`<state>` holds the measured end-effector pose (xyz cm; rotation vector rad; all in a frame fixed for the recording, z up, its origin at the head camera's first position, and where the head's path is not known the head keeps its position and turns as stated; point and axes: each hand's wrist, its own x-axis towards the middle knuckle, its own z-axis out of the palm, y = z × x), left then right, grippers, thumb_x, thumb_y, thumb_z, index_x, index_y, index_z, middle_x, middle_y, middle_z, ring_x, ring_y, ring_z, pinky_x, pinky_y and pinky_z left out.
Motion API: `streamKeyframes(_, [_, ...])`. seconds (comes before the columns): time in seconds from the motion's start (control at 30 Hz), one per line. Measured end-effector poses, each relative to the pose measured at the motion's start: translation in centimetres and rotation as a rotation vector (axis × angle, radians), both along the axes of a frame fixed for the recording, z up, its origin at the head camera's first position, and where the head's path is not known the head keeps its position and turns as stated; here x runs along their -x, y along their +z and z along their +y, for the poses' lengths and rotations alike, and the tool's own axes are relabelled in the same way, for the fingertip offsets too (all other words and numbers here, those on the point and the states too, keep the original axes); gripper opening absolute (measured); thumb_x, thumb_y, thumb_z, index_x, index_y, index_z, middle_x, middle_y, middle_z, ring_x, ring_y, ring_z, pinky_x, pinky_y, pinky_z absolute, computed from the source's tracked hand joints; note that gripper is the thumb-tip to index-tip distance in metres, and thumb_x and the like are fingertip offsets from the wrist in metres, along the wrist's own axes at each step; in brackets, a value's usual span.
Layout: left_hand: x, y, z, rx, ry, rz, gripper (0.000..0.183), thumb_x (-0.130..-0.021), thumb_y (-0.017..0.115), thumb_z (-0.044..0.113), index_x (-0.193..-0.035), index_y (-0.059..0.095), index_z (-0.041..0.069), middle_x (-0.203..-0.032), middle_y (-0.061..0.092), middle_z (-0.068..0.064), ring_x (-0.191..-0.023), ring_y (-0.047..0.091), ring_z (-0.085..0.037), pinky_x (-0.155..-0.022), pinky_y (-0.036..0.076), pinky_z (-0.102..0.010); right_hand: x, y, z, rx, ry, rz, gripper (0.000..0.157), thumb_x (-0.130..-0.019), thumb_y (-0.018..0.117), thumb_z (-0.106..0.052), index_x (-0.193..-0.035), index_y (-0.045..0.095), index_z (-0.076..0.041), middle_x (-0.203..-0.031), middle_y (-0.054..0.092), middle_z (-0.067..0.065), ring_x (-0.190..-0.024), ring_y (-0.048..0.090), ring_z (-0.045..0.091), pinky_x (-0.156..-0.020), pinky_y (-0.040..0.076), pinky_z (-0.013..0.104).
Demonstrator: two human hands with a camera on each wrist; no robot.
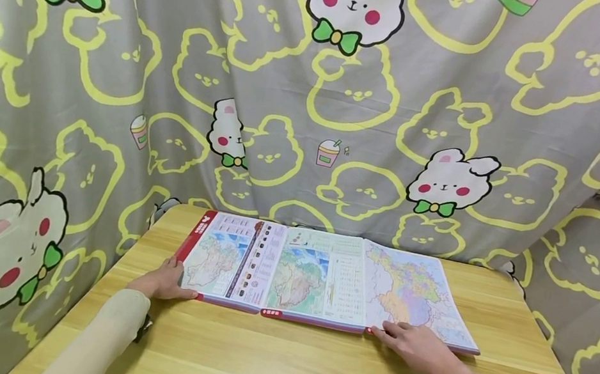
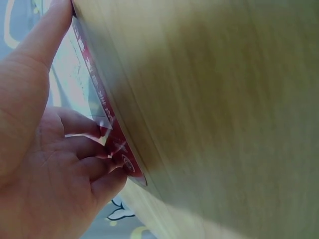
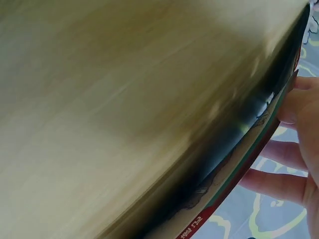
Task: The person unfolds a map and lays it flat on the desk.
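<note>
A folding map [image 1: 298, 277] is spread lengthwise on the table, three printed panels showing side by side, with a red strip at its left end. My left hand [image 1: 166, 281] rests at the near left corner; its fingertips touch the red border [image 2: 107, 112], and the thumb extends along the near edge. At the right panel, my right hand [image 1: 416, 345] pinches the near edge, fingers over the printed face. In the right wrist view the map's layered edge [image 3: 249, 154] stands slightly off the table, with dark shadow under it. Part of the right hand [image 3: 304, 129] is cut off by the frame.
The wooden table [image 1: 250, 367] extends in front of the map and to its right. A grey curtain [image 1: 358, 111] with cartoon rabbits hangs behind the table and along both sides. Dark wrist straps [image 1: 143, 328] show at the sleeves.
</note>
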<state>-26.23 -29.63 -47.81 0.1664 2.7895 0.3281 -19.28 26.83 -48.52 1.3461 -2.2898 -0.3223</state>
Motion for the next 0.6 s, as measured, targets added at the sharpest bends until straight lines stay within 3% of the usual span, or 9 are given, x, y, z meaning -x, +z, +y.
streamKeyframes(0.17, [0.1, -0.2, 0.0, 0.006, -0.001, -0.002, 0.112, -0.077, 0.068, 0.058, -0.134, 0.021, -0.026, -0.142, 0.013, -0.044, -0.133, 0.015, -0.053, -0.105, 0.022, -0.059, 0.2, -0.3, 0.0, -0.006, 0.023, 0.006, 0.071, -0.104, -0.002, -0.014, -0.116, 0.068, -0.017, -0.099, 0.063, 0.005, -0.071, 0.06, 0.019, -0.042, 0.045, 0.028])
streamKeyframes(0.5, [0.3, -0.4, -0.1, 0.023, 0.02, -0.014, 0.113, -0.075, 0.069, 0.059, -0.135, 0.022, -0.025, -0.143, 0.014, -0.043, -0.133, 0.016, -0.052, -0.105, 0.022, -0.06, 0.2, -1.3, 0.2, -0.028, 0.024, -0.04, 0.072, -0.103, -0.004, -0.019, -0.118, 0.067, -0.018, -0.098, 0.061, 0.003, -0.07, 0.059, 0.018, -0.041, 0.042, 0.027])
streamKeyframes(0.57, [0.3, -0.3, 0.0, 0.021, 0.022, -0.015, 0.113, -0.075, 0.069, 0.059, -0.135, 0.022, -0.025, -0.143, 0.014, -0.043, -0.132, 0.016, -0.052, -0.105, 0.022, -0.06, 0.2, -1.4, 0.2, -0.03, 0.021, -0.05, 0.053, -0.106, 0.016, -0.015, -0.118, 0.067, -0.019, -0.098, 0.061, 0.002, -0.07, 0.059, 0.018, -0.042, 0.042, 0.027])
streamKeyframes(0.6, [0.3, -0.3, 0.0, 0.019, 0.022, -0.016, 0.113, -0.076, 0.069, 0.058, -0.135, 0.021, -0.025, -0.143, 0.014, -0.043, -0.133, 0.016, -0.052, -0.105, 0.022, -0.06, 0.2, -1.4, 0.2, -0.029, 0.021, -0.049, 0.052, -0.106, 0.016, -0.014, -0.117, 0.067, -0.019, -0.098, 0.061, 0.002, -0.07, 0.059, 0.018, -0.041, 0.042, 0.027])
